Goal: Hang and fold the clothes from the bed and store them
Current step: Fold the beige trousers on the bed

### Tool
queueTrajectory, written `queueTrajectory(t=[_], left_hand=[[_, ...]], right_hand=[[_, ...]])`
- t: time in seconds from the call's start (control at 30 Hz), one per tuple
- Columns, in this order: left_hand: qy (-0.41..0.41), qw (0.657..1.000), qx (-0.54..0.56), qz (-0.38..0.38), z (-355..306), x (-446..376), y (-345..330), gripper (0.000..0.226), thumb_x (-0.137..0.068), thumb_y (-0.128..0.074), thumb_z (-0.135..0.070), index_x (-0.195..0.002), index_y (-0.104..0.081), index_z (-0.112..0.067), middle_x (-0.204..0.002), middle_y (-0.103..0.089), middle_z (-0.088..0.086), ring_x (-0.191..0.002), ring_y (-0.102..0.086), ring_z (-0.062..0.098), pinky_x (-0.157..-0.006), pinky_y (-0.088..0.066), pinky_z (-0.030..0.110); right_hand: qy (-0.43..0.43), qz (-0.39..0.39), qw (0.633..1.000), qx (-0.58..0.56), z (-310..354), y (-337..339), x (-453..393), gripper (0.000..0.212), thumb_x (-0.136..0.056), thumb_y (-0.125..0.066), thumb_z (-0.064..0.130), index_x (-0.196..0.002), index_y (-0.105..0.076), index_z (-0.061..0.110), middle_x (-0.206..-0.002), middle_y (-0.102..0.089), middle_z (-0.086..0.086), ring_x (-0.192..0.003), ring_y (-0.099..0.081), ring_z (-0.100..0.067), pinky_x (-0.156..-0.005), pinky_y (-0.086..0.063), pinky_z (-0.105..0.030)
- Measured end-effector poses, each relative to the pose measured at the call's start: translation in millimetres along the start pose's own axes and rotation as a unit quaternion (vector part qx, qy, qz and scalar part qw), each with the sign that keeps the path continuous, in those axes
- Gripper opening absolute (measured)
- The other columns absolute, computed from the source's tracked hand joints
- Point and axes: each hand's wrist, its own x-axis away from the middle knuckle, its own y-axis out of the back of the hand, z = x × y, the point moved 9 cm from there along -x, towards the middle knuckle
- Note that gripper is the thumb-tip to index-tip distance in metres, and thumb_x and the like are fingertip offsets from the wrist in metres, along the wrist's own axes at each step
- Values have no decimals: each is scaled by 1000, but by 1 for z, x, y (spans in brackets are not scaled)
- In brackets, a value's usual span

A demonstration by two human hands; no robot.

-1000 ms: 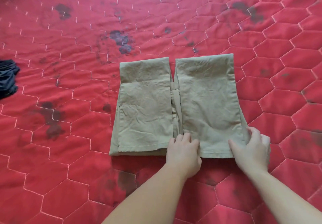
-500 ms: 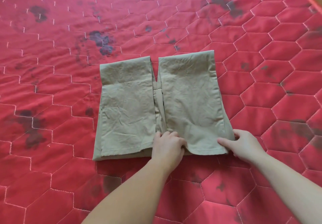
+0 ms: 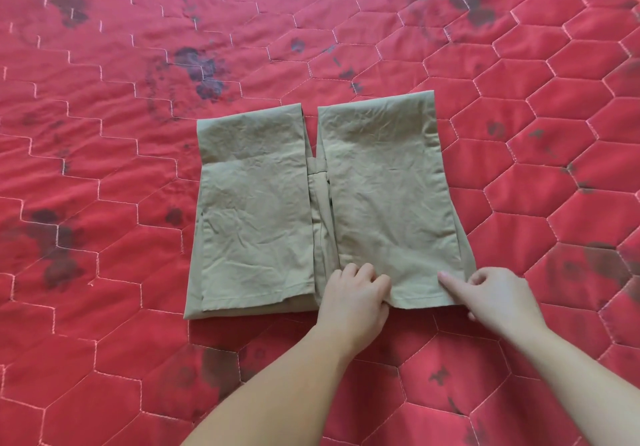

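Left hand point(image 3: 355, 295) newly pinches trousers point(image 3: 325, 203) hem | right hand point(image 3: 498, 298) grips corner, forefinger now extended | next fold likely ready

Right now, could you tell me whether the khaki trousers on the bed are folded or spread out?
Folded. The trousers lie as a compact, layered rectangle on the red quilt, two panels side by side.

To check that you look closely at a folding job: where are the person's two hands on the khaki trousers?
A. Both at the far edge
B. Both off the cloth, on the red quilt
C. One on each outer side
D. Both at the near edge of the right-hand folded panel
D: the left hand and the right hand both sit at the near hem of the right-hand panel of the khaki trousers, fingers on the cloth.
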Motion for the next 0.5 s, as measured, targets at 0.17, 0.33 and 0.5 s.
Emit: queueTrajectory(t=[0.17,0.33,0.5], left_hand=[[-32,997,58,-29,0,-7,8,14,-63,-64,-23,-77,-63,-24,-73,-56,-4,-65,-57,22,-56,-43,28],[-41,992,85,-87,-5,-16,30,23,-58,-65,-7,-76,-63,-23,-73,-55,-3,-64,-54,20,-55,-37,24],[14,998,-47,34,2,-11,-3,26,-63,-60,-22,-88,-59,-27,-91,-56,-3,-84,-56,24,-66,-35,32]], right_hand=[[4,117,953,-281,13,-15,-1,12,-84,-73,14,-79,-68,4,-63,-67,-3,-52,-64,-17,-50,-54,-27],[79,2,940,-331,19,18,-14,6,-84,-72,14,-80,-72,19,-74,-72,7,-67,-64,-5,-70,-55,-29],[-48,-67,976,-203,-28,-13,-2,37,-66,-80,48,-82,-60,21,-85,-65,1,-79,-66,-26,-76,-56,-48]])
